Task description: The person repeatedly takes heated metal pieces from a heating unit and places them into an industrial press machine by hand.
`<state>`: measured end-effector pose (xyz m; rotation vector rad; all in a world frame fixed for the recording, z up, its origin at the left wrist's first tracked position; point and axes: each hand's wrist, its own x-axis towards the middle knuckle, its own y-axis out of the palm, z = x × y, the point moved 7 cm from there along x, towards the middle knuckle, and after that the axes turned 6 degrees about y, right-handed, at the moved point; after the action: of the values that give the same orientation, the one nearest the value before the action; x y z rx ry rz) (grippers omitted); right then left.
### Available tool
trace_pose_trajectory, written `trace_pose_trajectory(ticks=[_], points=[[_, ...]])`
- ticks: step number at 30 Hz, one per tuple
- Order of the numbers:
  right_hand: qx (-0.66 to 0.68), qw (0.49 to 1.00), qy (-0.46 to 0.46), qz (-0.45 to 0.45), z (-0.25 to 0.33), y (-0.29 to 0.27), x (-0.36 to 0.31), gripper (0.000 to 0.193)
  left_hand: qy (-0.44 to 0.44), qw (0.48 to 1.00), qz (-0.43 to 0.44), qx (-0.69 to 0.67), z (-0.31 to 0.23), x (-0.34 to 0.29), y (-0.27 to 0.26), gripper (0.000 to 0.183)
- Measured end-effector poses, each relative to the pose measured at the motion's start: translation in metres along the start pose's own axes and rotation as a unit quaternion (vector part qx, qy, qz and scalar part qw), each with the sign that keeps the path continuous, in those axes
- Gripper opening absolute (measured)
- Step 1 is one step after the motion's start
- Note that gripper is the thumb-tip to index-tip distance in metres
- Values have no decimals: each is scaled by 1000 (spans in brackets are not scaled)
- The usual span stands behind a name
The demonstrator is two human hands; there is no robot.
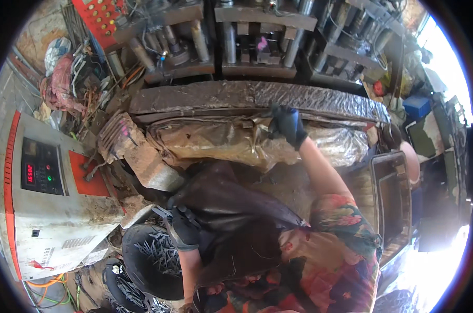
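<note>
My left hand (185,231), in a dark work glove with a greyish cuff, is closed round a few grey metal strips (162,212) whose ends stick out past the fingers. It is at the rim of a black bucket (142,279) that holds many similar metal strips (161,254). My right hand (288,127), also in a dark glove, reaches forward over the brown wrapped ledge (210,138). Its fingers look apart, slightly blurred, with nothing visible between them. A dark apron (231,201) covers my lap.
Press tooling with steel posts (230,44) lines the far side, behind a long wrapped bar (194,99). A white control cabinet (64,224) with a lit red display stands left. Bricks (153,169) lie beside it. At right is a rectangular metal-rimmed bin (376,203).
</note>
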<state>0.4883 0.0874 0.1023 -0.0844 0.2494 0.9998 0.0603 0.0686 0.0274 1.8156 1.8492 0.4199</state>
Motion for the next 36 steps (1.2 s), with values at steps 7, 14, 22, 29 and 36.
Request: trace_pose_trajectory(ticks=[7,14,22,29,36], points=[[-608,783,-133,10,-10,8,-54,42,8,1000,11,-4,10,-4,11,36],[-336,937,5,99,-29,-7,-56,40,-1,1000,31,2,24,1,5,37],[155,983,-79,-53,24,-179,-5,32,-27,999,-10,32,31,4,18,27],[343,927,-89,-119,39,-273,62,32,-116,988,-50,88,44,15,-6,16],[323,942,-1,-89,51,-301,109,54,-114,991,-12,64,52,21,5,13]])
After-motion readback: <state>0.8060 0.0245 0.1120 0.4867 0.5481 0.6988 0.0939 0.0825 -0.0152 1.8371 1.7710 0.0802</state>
